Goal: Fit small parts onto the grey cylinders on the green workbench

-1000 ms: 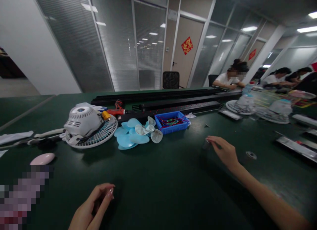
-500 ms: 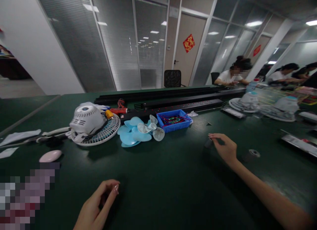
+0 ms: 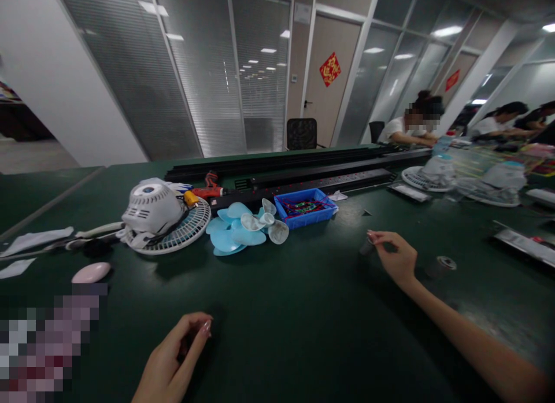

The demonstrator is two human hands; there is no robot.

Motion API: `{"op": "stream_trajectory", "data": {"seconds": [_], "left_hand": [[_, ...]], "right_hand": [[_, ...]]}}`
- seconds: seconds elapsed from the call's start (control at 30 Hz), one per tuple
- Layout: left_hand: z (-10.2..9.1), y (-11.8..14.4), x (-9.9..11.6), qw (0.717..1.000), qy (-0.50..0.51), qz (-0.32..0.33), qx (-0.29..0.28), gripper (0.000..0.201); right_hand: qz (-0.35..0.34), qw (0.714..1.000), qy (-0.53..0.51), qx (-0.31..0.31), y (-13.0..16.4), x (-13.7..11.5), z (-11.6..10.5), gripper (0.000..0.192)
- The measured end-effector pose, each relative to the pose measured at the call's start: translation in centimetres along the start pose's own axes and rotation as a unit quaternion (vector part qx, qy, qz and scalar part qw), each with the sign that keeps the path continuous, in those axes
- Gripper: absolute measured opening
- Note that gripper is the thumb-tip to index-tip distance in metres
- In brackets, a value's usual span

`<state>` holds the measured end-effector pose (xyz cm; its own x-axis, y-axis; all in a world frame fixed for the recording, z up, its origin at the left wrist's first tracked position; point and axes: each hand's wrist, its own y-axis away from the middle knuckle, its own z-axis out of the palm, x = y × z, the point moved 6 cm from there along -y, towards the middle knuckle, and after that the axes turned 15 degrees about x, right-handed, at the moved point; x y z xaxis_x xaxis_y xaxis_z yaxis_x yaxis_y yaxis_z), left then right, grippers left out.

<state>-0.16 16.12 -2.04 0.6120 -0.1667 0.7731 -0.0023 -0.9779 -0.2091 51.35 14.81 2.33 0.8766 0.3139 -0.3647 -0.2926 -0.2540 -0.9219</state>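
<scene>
My left hand [image 3: 176,357] rests over the green table [image 3: 277,310] in the front, fingers curled and thumb tip against the fingertips. Nothing shows between them. Farther forward on the right, my right hand [image 3: 395,257] pinches a small grey cylindrical piece [image 3: 366,247] between thumb and fingers, low at the tabletop. Its details are blurred. Just right of that hand stands a small grey cylinder [image 3: 446,264] with a ring-like top. Blue fan blades [image 3: 236,232] lie in a pile left of centre, with a greyish clear fan blade [image 3: 277,232] on the right side.
A blue bin [image 3: 306,218] holds coloured wires. To the left is a white fan body [image 3: 151,209] on its grille, near a red power drill [image 3: 210,186]. Long black rails [image 3: 303,177] lie behind. A pink oval object [image 3: 92,272] is at left. Co-workers [image 3: 410,128] sit far right.
The camera view has shifted slightly. My right hand stays nearly in place with the grey piece, and my left hand has barely moved.
</scene>
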Motion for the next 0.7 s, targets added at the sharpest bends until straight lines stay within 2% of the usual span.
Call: {"op": "stream_trajectory", "data": {"seconds": [0.3, 0.57, 0.7], "left_hand": [[0.0, 0.2, 0.4, 1.000, 0.002, 0.010, 0.005, 0.040], [0.1, 0.2, 0.2, 1.000, -0.004, 0.019, 0.000, 0.039], [0.0, 0.3, 0.1, 1.000, -0.007, 0.028, -0.001, 0.038]], "right_hand": [[0.063, 0.998, -0.021, 0.006, 1.0, 1.6, 0.6, 0.022], [-0.004, 0.999, 0.032, -0.013, 0.8, 0.1, 0.6, 0.023], [0.023, 0.999, 0.037, -0.002, 1.0, 0.4, 0.4, 0.023]]}}
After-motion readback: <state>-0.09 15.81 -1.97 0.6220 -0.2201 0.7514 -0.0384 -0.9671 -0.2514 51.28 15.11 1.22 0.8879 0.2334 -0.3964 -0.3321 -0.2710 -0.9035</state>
